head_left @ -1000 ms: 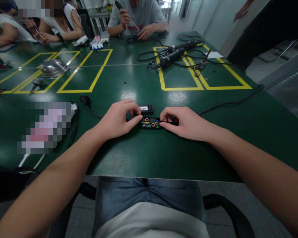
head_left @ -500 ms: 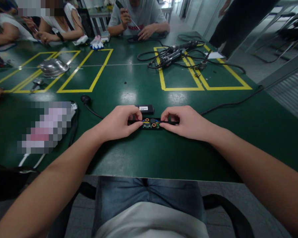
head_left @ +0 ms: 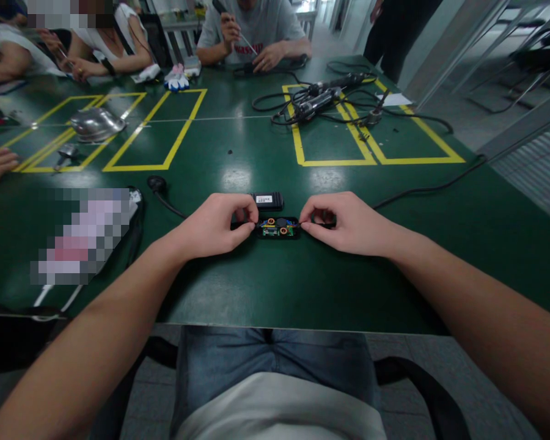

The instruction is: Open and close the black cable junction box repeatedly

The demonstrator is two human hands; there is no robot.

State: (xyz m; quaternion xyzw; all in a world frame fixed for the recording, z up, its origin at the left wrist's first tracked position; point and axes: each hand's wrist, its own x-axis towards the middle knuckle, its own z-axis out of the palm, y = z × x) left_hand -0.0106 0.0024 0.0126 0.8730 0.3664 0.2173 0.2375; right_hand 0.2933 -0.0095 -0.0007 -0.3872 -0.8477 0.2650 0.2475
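While a small black open case (head_left: 278, 228) lies on the green worktop (head_left: 279, 287), showing a circuit board with copper-coloured coils, two hands flank it. At its nine o'clock, the left hand (head_left: 217, 225) pinches a black cord narrowly between thumb and fingers, close to the case end. At three o'clock, the right hand (head_left: 351, 223) has a similar narrow pinch on another dark cord.

A matching black cover (head_left: 266, 201) with a white label lies just beside the case at eleven o'clock. Beyond the left hand, towards ten o'clock, is a black plug (head_left: 156, 183); farther that way sits a shiny metal bowl-like part (head_left: 97, 124). Cabled black tools (head_left: 318, 101) lie well apart towards one o'clock. Between eleven and twelve, a co-worker holds a screwdriver-like tool (head_left: 242, 41).
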